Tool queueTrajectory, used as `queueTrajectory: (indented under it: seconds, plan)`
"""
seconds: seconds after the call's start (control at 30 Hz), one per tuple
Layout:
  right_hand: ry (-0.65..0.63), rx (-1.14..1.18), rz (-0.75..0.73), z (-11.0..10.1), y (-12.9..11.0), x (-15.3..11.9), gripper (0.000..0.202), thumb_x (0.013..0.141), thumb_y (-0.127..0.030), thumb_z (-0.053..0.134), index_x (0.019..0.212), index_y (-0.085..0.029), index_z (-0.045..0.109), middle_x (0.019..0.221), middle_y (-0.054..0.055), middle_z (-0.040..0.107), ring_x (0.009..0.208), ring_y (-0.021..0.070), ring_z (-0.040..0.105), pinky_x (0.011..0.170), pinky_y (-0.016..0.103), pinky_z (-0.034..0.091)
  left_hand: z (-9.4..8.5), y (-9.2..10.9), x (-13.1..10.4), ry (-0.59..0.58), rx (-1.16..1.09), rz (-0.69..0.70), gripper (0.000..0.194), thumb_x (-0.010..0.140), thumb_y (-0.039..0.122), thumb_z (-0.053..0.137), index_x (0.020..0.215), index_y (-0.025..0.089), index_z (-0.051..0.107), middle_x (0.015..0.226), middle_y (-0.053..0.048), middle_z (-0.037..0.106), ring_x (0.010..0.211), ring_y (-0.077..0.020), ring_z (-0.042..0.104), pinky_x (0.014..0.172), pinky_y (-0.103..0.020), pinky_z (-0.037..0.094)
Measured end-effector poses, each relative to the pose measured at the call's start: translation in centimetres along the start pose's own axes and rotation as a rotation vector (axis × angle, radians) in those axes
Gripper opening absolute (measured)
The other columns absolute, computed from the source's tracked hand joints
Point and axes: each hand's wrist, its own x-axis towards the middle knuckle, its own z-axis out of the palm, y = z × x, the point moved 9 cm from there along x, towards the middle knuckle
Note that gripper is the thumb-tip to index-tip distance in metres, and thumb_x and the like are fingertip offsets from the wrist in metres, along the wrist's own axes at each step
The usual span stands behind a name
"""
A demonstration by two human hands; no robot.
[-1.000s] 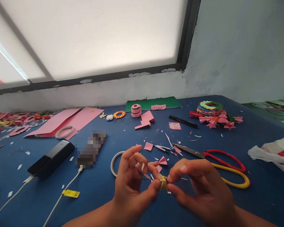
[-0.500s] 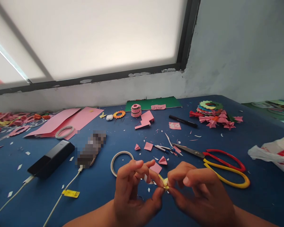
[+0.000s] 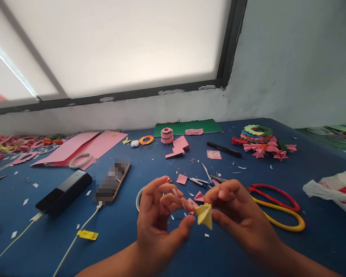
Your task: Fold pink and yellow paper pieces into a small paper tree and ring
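A small folded yellow paper flower (image 3: pixel 205 216) is pinched between the thumb and forefinger of my right hand (image 3: pixel 239 215). Its pointed petals hang downward. My left hand (image 3: pixel 163 217) is just to the left, thumb and forefinger apart, a fingertip at or touching the flower's left edge. A narrow white strip (image 3: pixel 178 197), perhaps tape, lies across the left fingers; how it is held I cannot tell. Behind the hands are a pink paper square (image 3: pixel 182 179), a small folded pink piece (image 3: pixel 199 196) and a partly hidden tape roll (image 3: pixel 138 198).
Scissors with red and yellow handles (image 3: pixel 276 209) lie beyond my right hand. A black pen (image 3: pixel 224 149), stacked paper rings (image 3: pixel 255 132), a phone (image 3: pixel 115 181), a black power bank (image 3: pixel 64 191), pink sheets (image 3: pixel 75 148) and a plastic bag (image 3: pixel 333 188) are around the table.
The yellow flower has turned and now shows its petals below the fingers. My left thumb and forefinger have come apart from their pinch on it. My right hand has risen slightly.
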Motion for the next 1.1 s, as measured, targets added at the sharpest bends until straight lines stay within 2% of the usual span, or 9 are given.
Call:
queueTrajectory:
  seconds: [0.17,0.4,0.47,0.57,0.67,0.77,0.97,1.1]
  plan:
    - [-0.061,0.097,0.068,0.1,0.6,0.3,0.014,0.089,-0.027,0.060,0.088,-0.027,0.046,0.082,-0.003,0.058,0.071,0.0082,0.059,0.064,0.017,0.052,-0.1,-0.2,-0.1,-0.004,0.049,-0.012,0.069,0.072,-0.003,0.066,0.128,0.030,0.043,0.099,0.001,0.054,0.083,-0.0102,0.066,0.083,-0.020,0.055]
    - [-0.055,0.122,0.105,0.3,0.7,0.4,0.012,0.088,-0.025,0.062,0.089,-0.027,0.049,0.081,-0.003,0.059,0.070,0.0094,0.061,0.064,0.020,0.054,-0.2,-1.0,-0.2,-0.004,0.074,-0.111,0.070,0.071,-0.002,0.066,0.128,0.032,0.043,0.093,0.003,0.055,0.069,-0.0069,0.063,0.068,-0.016,0.057]
    - [0.002,0.073,0.083,-0.1,0.5,0.6,0.010,0.088,-0.023,0.060,0.087,-0.027,0.051,0.080,-0.003,0.060,0.067,0.0083,0.061,0.062,0.017,0.054,-0.4,-0.9,-0.1,0.026,0.092,-0.105,0.067,0.072,-0.002,0.065,0.126,0.032,0.044,0.091,0.004,0.054,0.070,-0.0069,0.062,0.069,-0.017,0.057]
    - [0.090,-0.064,-0.043,-0.7,-0.5,0.4,0.015,0.084,-0.017,0.063,0.086,-0.027,0.052,0.078,-0.004,0.059,0.067,0.0077,0.061,0.062,0.015,0.054,-0.6,-0.6,-0.1,0.062,0.161,-0.061,0.065,0.073,-0.001,0.062,0.126,0.031,0.043,0.090,0.004,0.053,0.071,-0.0070,0.061,0.074,-0.020,0.057]
    - [0.072,-0.188,-0.145,-0.2,-1.3,0.1,0.024,0.077,-0.013,0.067,0.089,-0.028,0.052,0.079,-0.005,0.060,0.068,0.0084,0.061,0.066,0.017,0.055,-0.4,-0.1,-0.3,0.060,0.246,0.014,0.067,0.073,-0.002,0.062,0.128,0.031,0.042,0.091,0.003,0.053,0.072,-0.0072,0.061,0.076,-0.020,0.055]
    - [0.053,-0.250,-0.127,0.3,-1.0,0.0,0.026,0.076,-0.013,0.068,0.090,-0.028,0.052,0.081,-0.005,0.060,0.068,0.0088,0.061,0.065,0.018,0.056,0.0,-0.1,-0.4,0.028,0.275,0.038,0.070,0.072,-0.002,0.062,0.129,0.032,0.040,0.092,0.003,0.053,0.073,-0.0079,0.060,0.076,-0.020,0.054]
    - [0.019,-0.233,-0.062,0.4,-0.5,0.0,0.023,0.081,-0.014,0.060,0.093,-0.030,0.049,0.085,-0.004,0.059,0.072,0.0112,0.065,0.067,0.024,0.058,0.2,-0.8,-0.7,-0.014,0.236,-0.032,0.073,0.072,-0.001,0.064,0.131,0.033,0.037,0.096,0.002,0.054,0.078,-0.0088,0.061,0.077,-0.020,0.053]
    - [0.011,-0.264,-0.105,0.5,-0.8,0.1,0.022,0.082,-0.011,0.057,0.093,-0.029,0.051,0.087,-0.003,0.059,0.077,0.0113,0.065,0.069,0.023,0.058,0.2,-1.0,-0.8,-0.031,0.212,-0.060,0.074,0.073,0.001,0.066,0.132,0.034,0.036,0.097,0.002,0.053,0.078,-0.0088,0.061,0.079,-0.020,0.053]
